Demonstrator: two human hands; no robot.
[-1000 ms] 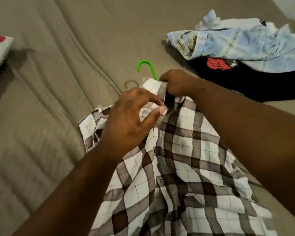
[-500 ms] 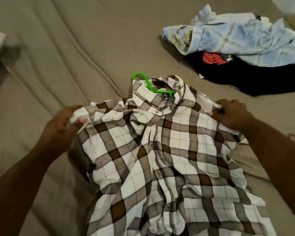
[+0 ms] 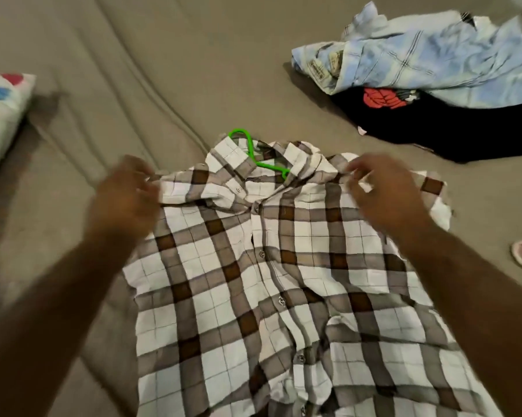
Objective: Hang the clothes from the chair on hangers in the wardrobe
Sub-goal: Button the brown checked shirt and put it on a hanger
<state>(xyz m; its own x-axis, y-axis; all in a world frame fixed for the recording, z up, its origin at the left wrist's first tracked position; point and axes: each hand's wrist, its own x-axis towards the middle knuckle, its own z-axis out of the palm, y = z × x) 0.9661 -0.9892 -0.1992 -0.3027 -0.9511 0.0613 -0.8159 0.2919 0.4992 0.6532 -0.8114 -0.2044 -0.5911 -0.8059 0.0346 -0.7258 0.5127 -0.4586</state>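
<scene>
Step in hand: seating the plaid shirt [image 3: 283,281] on the green hanger [image 3: 253,158], not yet carried to the wardrobe. The shirt lies flat, front up, under and between both hands, on the beige sheet [image 3: 193,70]. The hanger sits inside the collar, between the hands and just beyond them, with hook and part of one arm showing. Left hand [image 3: 127,197] is at the shirt's left shoulder and right hand [image 3: 386,197] is over its right shoulder. Both have curled fingers and are motion-blurred, so I can't tell if either pinches cloth or only touches it. Shirt is thin woven cotton by the look, brown/grey check on white, buttoned placket, creased lower down. Hanger is a slim, smooth plastic rod. My read on the next move: check both shoulders sit on the hanger arms, then lift by the hook, since limp fabric could slide off one side. Beyond the right hand are a crumpled pale blue shirt [image 3: 419,61] on a black garment [image 3: 464,130] with a red print. These probably go next. A spotted pillow [image 3: 0,115] lies well left of the left hand.
</scene>
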